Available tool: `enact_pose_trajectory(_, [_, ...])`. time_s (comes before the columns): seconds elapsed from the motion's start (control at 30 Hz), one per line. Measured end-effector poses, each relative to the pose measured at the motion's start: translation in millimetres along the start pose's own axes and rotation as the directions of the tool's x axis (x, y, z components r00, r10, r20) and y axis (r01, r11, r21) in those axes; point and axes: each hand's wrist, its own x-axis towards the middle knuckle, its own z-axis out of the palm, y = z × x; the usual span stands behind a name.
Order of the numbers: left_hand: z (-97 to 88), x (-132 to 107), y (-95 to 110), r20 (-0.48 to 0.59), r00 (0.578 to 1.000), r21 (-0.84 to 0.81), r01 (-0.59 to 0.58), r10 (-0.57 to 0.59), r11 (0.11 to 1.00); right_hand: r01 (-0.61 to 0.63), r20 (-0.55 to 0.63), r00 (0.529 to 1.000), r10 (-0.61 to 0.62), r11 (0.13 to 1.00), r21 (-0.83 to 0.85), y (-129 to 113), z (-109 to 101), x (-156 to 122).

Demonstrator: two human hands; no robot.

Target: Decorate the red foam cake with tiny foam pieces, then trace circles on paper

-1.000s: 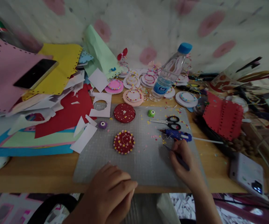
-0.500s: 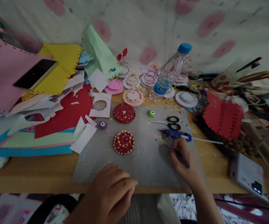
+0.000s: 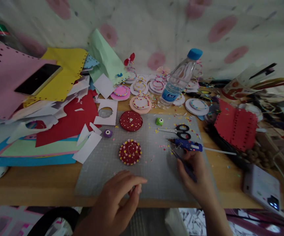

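Observation:
My right hand (image 3: 193,167) is closed around dark tweezers (image 3: 188,168), whose thin tips point up and left over the mat. Its fingertips are at the handle of a blue glue gun (image 3: 187,144), which lies on its side with a white glue stick out of its back; whether they grip it I cannot tell. My left hand (image 3: 122,193) hovers at the mat's front edge, index finger stretched and thumb apart, nothing visible in it. Beyond it lies a dark red disc (image 3: 130,152) rimmed with small yellow and pink flowers. Behind that is a second red disc (image 3: 131,121) with pale specks.
Scissors (image 3: 177,131), a green punch (image 3: 159,121) and a purple punch (image 3: 108,133) lie on the grey mat (image 3: 154,183). A water bottle (image 3: 178,80) stands behind, among decorated paper discs. Paper piles up at left; a phone (image 3: 261,188) lies at right.
My right hand has reached up towards the glue gun's handle, with the tweezers now lower in its grasp. My left index finger and thumb have parted.

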Motion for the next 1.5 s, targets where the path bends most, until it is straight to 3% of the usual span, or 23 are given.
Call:
enact_pose_trajectory(0.23, [2.6, -3.3, -4.6, 0.017, 1.000, -0.008, 0.019, -0.018, 1.000, 0.093, 0.050, 0.994, -0.096, 0.994, 0.055, -12.8, -10.6, 5.6])
enact_pose_trajectory(0.33, [0.9, -1.7, -3.7, 0.042, 0.999, 0.007, 0.012, -0.012, 1.000, 0.175, 0.091, 0.980, -0.176, 0.984, 0.014, -19.0, -23.3, 31.8])
enact_pose_trajectory(0.47, [-2.0, -1.2, -3.1, 0.084, 0.996, 0.049, -0.028, 0.023, 0.998, 0.343, 0.209, 0.918, -0.337, 0.939, 0.010, -23.1, -29.8, 79.2])
enact_pose_trajectory(0.67, [-3.9, -6.5, -7.1, 0.084, 0.994, 0.107, -0.081, 0.072, 0.991, 0.208, 0.298, 0.930, -0.214, 0.977, 0.054, -11.4, -14.4, 117.8])
enact_pose_trajectory(0.87, [-4.9, -9.1, -13.9, 0.091, 0.991, 0.105, -0.106, 0.097, 0.989, 0.172, 0.335, 0.926, -0.172, 0.985, 0.030, -6.1, -1.2, 124.2])
enact_pose_trajectory(1.23, [-4.9, -11.0, -15.8, 0.079, 0.994, 0.039, -0.076, 0.072, 0.996, 0.246, 0.390, 0.901, -0.187, 0.963, -0.106, -10.9, 6.1, 119.9])
enact_pose_trajectory(1.5, [-1.6, -15.6, -18.3, 0.098, 0.995, 0.020, -0.035, 0.033, 0.999, 0.231, 0.309, 0.935, -0.175, 0.961, -0.154, -17.7, 6.7, 119.2])
